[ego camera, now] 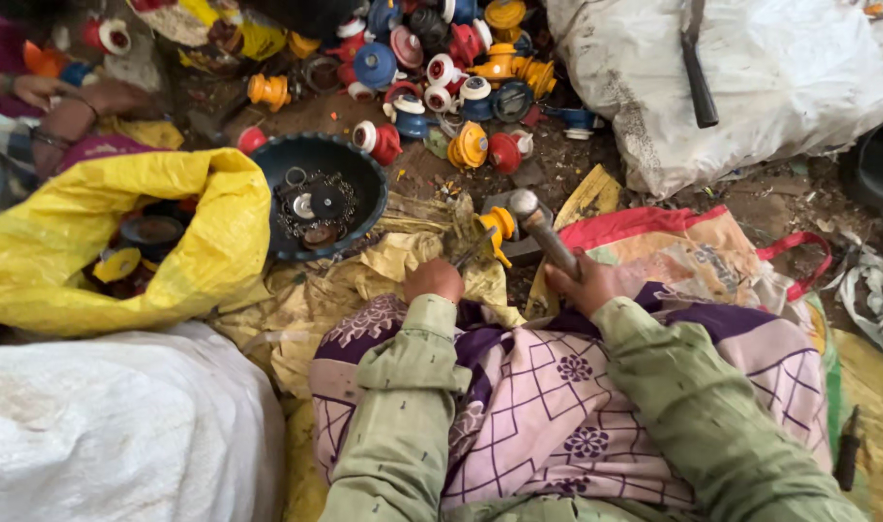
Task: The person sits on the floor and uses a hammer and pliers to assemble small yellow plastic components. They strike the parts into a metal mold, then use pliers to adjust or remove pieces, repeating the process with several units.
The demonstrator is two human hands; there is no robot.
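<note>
Nearest: lap covered by a pink-and-purple patterned cloth, green sleeves reaching forward.

Left hand is closed down on a thin metal tool, likely a chisel or driver, whose tip meets the yellow plastic fitting. The fitting sits on the ground sheet just ahead of the knees, touching a small dark block beside it.

Right hand is wrapped tight round the handle of a hammer, head raised and just right of the fitting.

Handling judgement: the fitting looks light, hard and brittle — moulded plastic around a metal core, apt to crack or skid under a blow. Best pinned low by its flange, fingers clear of the tool tip. The hammer is heavy at the head; the grip sits mid-handle.

Further out: a dark round bowl holds metal rings and discs; left of it a yellow sack with more parts. Beyond — a heap of red, blue and orange fittings, and a white sack at right. Another person's hands at far left.
</note>
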